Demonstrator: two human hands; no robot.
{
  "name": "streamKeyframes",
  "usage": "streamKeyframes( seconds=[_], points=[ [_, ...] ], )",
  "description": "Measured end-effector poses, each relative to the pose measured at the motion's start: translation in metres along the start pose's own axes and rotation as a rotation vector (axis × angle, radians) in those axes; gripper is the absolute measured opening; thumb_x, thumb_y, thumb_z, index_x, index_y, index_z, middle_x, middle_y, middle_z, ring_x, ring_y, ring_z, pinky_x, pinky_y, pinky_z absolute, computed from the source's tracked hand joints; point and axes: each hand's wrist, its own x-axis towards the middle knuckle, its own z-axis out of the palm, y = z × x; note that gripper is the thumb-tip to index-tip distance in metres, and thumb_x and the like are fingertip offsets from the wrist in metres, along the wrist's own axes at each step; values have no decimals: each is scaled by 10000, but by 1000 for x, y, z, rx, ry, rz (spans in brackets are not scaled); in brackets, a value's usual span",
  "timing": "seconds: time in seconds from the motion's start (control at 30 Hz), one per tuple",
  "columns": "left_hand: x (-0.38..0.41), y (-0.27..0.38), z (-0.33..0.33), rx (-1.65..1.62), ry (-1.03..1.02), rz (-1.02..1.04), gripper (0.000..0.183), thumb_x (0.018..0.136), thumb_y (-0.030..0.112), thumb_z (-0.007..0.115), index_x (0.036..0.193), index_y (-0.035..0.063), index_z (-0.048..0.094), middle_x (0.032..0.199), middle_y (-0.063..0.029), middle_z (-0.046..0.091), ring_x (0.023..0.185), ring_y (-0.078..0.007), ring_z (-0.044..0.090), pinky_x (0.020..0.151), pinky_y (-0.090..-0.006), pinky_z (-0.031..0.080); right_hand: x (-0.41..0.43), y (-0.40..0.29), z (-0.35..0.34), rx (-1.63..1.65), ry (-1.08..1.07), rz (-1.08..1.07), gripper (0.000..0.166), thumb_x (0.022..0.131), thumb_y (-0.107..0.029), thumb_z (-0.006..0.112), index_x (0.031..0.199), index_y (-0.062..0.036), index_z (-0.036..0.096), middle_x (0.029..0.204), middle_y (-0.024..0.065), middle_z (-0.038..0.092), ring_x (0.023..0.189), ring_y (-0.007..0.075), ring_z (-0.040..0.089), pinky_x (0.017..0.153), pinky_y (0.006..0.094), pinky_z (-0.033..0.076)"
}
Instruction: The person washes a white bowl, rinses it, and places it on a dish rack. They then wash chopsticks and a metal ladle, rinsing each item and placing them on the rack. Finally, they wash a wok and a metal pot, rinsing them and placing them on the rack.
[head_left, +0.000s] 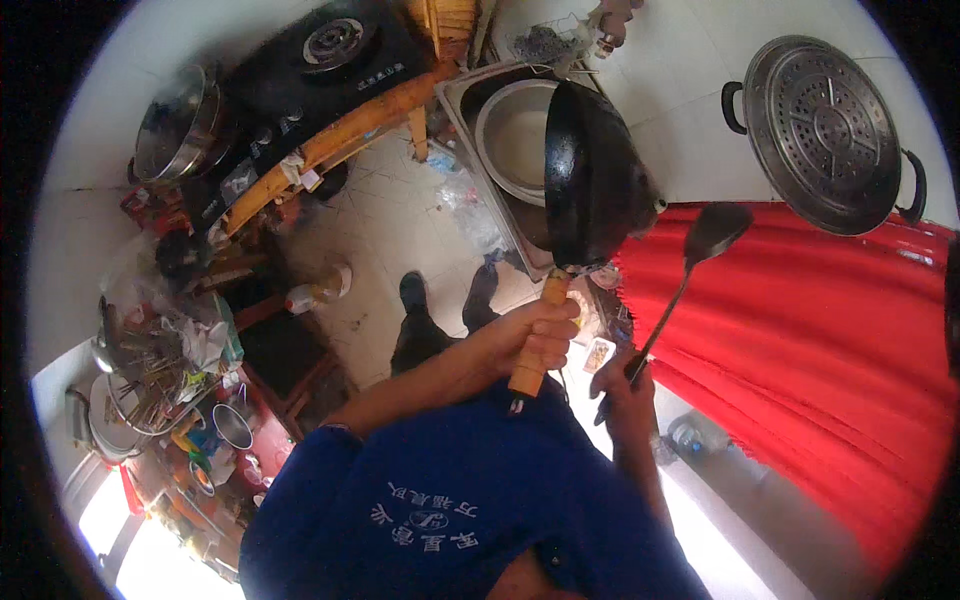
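Observation:
My left hand is closed around the wooden handle of a black wok. The wok is tipped steeply on its side above the sink, its dark inside facing left. Behind it, partly covered, a round metal basin with cloudy liquid sits in the stainless steel sink. My right hand grips a metal wok spatula by its dark handle, the blade pointing up and away over a red cloth. Blade and wok are apart.
A perforated steamer tray with two black handles lies at the right. At the upper left are a black gas stove and a lidded pot. A bottle is on the floor. Chopsticks and dishes crowd the lower left.

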Motion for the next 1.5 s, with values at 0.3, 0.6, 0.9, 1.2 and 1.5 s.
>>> streamKeyframes(
  seconds=[0.3,0.6,0.9,1.2,1.5],
  points=[
    [-4,-8,-56,78,176,-119,255,980,202,528,745,183,430,593,101,402,449,-26,390,498,-243,432,-47,44,78,-183,1,-21,130,931,-142,582,1001,-34,567,726,13,572,580,59,507,508,234,419],
    [-2,-29,-99,-113,199,-119,218,986,210,533,781,157,481,565,76,447,433,-46,417,397,-231,381,-52,41,80,-44,7,206,266,915,-203,625,1077,6,599,842,87,648,657,155,633,607,295,513],
    [3,-40,-129,-111,175,-69,197,958,199,575,802,177,456,583,107,409,447,-4,392,426,-214,361,-38,70,50,-76,-168,193,288,907,-140,650,1140,-3,553,803,47,609,553,92,546,467,228,438],
    [-14,-51,-84,366,698,150,161,896,260,607,941,132,519,771,15,482,668,-106,501,581,-243,444,-32,64,53,-129,-354,161,253,913,-165,644,1075,17,577,814,74,657,657,146,635,616,262,499],
    [-15,-33,-116,597,536,131,136,890,202,625,924,139,509,725,37,505,543,-85,464,467,-251,416,-40,67,38,-223,-342,106,218,928,-215,630,958,-4,587,810,104,703,684,174,682,656,288,516]
  ],
)
